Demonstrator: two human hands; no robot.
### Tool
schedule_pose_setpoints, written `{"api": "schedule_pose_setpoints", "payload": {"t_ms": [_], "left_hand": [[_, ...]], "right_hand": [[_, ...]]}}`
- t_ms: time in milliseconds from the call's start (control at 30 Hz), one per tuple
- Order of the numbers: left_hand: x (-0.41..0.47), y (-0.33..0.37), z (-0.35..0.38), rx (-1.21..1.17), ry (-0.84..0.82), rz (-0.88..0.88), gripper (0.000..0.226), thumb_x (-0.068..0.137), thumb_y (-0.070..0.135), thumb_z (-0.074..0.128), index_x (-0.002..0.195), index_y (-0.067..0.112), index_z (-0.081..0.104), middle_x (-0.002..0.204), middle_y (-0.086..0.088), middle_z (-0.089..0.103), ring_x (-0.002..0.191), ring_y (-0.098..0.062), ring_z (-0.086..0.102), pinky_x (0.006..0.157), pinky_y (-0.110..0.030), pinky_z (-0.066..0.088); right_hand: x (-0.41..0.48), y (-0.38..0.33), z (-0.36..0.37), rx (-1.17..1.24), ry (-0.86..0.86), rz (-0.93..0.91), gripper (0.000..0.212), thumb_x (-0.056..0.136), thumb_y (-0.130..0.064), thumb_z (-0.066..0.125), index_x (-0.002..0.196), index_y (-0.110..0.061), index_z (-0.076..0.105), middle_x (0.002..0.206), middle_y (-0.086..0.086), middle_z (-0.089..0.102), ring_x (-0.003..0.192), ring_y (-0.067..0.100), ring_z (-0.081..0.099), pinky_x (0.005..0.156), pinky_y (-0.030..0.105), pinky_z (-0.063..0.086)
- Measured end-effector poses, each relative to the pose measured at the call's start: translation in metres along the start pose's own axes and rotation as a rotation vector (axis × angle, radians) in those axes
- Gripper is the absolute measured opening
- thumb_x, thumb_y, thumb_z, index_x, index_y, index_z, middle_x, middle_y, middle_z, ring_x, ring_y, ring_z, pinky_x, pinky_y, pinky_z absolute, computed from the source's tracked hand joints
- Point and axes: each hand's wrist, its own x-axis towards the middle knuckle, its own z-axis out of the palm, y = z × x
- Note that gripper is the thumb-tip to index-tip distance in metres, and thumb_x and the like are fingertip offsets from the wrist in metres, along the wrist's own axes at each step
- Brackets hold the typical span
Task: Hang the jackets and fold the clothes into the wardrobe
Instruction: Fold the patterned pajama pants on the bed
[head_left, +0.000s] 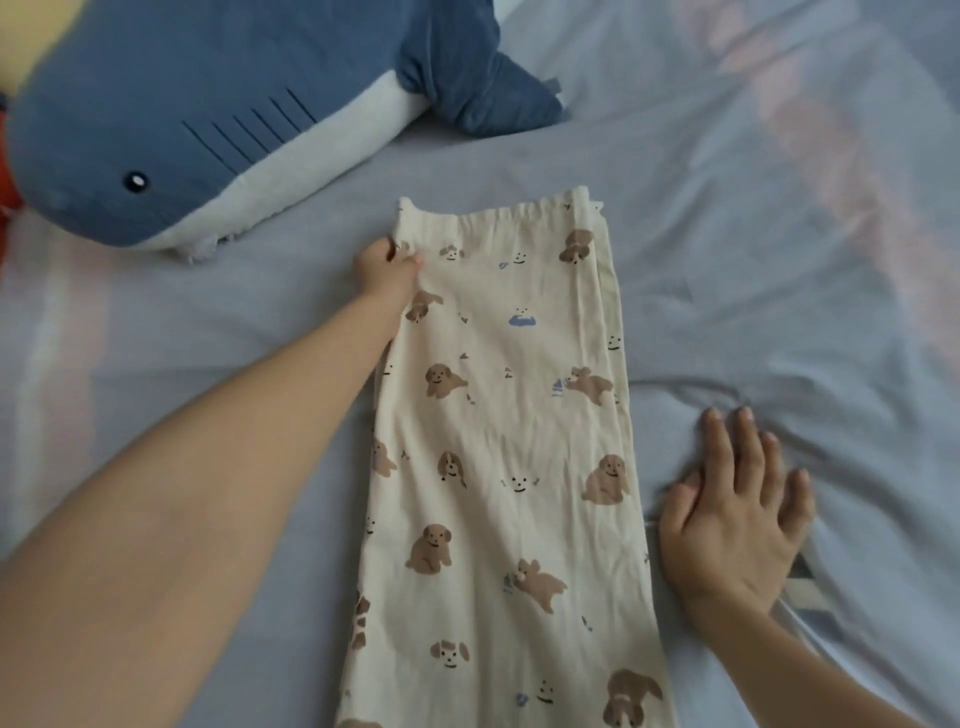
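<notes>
One long-folded cream trousers (498, 415) | left hand (387, 273) pinches edge | right hand (732, 514) flat on sheet (727, 234)

Of the person only the two arms show. The left forearm (208, 493) fills the lower left of the frame. It is bare along all its visible length, broad near the frame edge and narrower toward the wrist. The left hand (387, 273), near the middle of the frame, is bare and looks small; its fingers are mostly hidden. The right hand (737, 514), in the lower right, is bare too, and its fingernails (746, 414) look short and plain. The right forearm (810, 670), also bare, shows only a short part in the lower right corner.
</notes>
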Motion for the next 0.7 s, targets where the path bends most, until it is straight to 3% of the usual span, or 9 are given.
{"api": "schedule_pose_setpoints", "payload": {"t_ms": [67, 133, 167, 234, 300, 367, 467, 601, 701], "left_hand": [[-0.001, -0.003, 0.01, 0.165, 0.107, 0.098, 0.037, 0.08, 0.011, 0.072, 0.112, 0.011, 0.054, 0.113, -0.003, 0.058, 0.097, -0.024, 0.059, 0.081, -0.034, 0.051], [-0.011, 0.006, 0.023, 0.49, 0.259, 0.3, 0.059, 0.077, 0.024, 0.075, 0.126, 0.015, 0.045, 0.135, -0.008, 0.04, 0.121, -0.03, 0.045, 0.097, -0.042, 0.04], [-0.021, 0.014, 0.031, 0.586, 0.279, 0.448, 0.054, 0.079, 0.029, 0.071, 0.125, 0.015, 0.046, 0.135, -0.01, 0.038, 0.122, -0.031, 0.042, 0.098, -0.043, 0.037], [-0.046, 0.031, 0.052, 0.659, 0.109, 0.708, 0.037, 0.085, 0.042, 0.062, 0.106, 0.014, 0.052, 0.121, -0.009, 0.048, 0.11, -0.029, 0.049, 0.088, -0.042, 0.042], [-0.065, 0.042, 0.077, 0.799, -0.107, 0.689, 0.047, 0.084, 0.058, 0.054, 0.101, 0.014, 0.053, 0.111, -0.005, 0.057, 0.102, -0.026, 0.055, 0.079, -0.036, 0.043], [-0.07, 0.047, 0.098, 0.948, -0.213, 0.572, 0.048, 0.087, 0.057, 0.05, 0.106, 0.014, 0.057, 0.111, -0.005, 0.063, 0.103, -0.026, 0.06, 0.075, -0.032, 0.04], [-0.071, 0.049, 0.112, 0.97, -0.18, 0.546, 0.033, 0.097, 0.034, 0.042, 0.103, 0.009, 0.063, 0.109, -0.008, 0.066, 0.099, -0.029, 0.062, 0.069, -0.029, 0.037], [-0.072, 0.053, 0.123, 0.874, -0.065, 0.678, 0.028, 0.096, 0.027, 0.038, 0.091, 0.011, 0.062, 0.096, -0.008, 0.067, 0.089, -0.029, 0.062, 0.063, -0.03, 0.031], [-0.071, 0.044, 0.13, 0.855, -0.149, 0.675, 0.029, 0.097, 0.036, 0.039, 0.103, 0.015, 0.059, 0.111, -0.008, 0.061, 0.107, -0.029, 0.054, 0.081, -0.036, 0.035]], "right_hand": [[0.001, 0.0, 0.0, -0.003, 0.005, 0.0, 0.065, 0.082, -0.032, 0.032, 0.145, -0.02, 0.037, 0.153, 0.007, 0.033, 0.14, 0.027, 0.025, 0.116, 0.042, 0.004], [0.001, 0.0, -0.001, 0.0, 0.004, 0.0, 0.065, 0.082, -0.031, 0.033, 0.145, -0.019, 0.037, 0.153, 0.007, 0.033, 0.14, 0.026, 0.025, 0.116, 0.041, 0.003], [0.001, -0.001, -0.001, 0.0, 0.001, 0.002, 0.064, 0.082, -0.031, 0.033, 0.145, -0.019, 0.037, 0.153, 0.007, 0.033, 0.14, 0.026, 0.025, 0.116, 0.041, 0.003], [0.001, -0.001, -0.001, -0.013, -0.004, 0.002, 0.064, 0.083, -0.032, 0.033, 0.145, -0.019, 0.037, 0.153, 0.007, 0.033, 0.14, 0.025, 0.024, 0.116, 0.041, 0.003], [0.001, 0.0, -0.001, -0.026, -0.012, 0.005, 0.064, 0.083, -0.032, 0.032, 0.146, -0.02, 0.037, 0.153, 0.006, 0.033, 0.14, 0.025, 0.025, 0.116, 0.041, 0.002], [0.002, 0.001, 0.0, -0.028, -0.006, 0.001, 0.064, 0.083, -0.033, 0.032, 0.146, -0.019, 0.037, 0.153, 0.006, 0.033, 0.14, 0.025, 0.026, 0.116, 0.041, 0.003], [0.001, 0.001, 0.0, -0.02, 0.009, -0.002, 0.063, 0.084, -0.032, 0.031, 0.145, -0.019, 0.038, 0.152, 0.007, 0.035, 0.139, 0.025, 0.027, 0.116, 0.042, 0.005], [0.002, 0.001, 0.001, -0.023, 0.013, -0.003, 0.063, 0.084, -0.031, 0.032, 0.145, -0.019, 0.039, 0.152, 0.006, 0.035, 0.139, 0.025, 0.026, 0.116, 0.041, 0.003], [0.002, 0.002, 0.001, -0.025, 0.009, -0.005, 0.063, 0.083, -0.031, 0.032, 0.145, -0.019, 0.038, 0.153, 0.006, 0.034, 0.139, 0.024, 0.026, 0.116, 0.041, 0.003]]}}
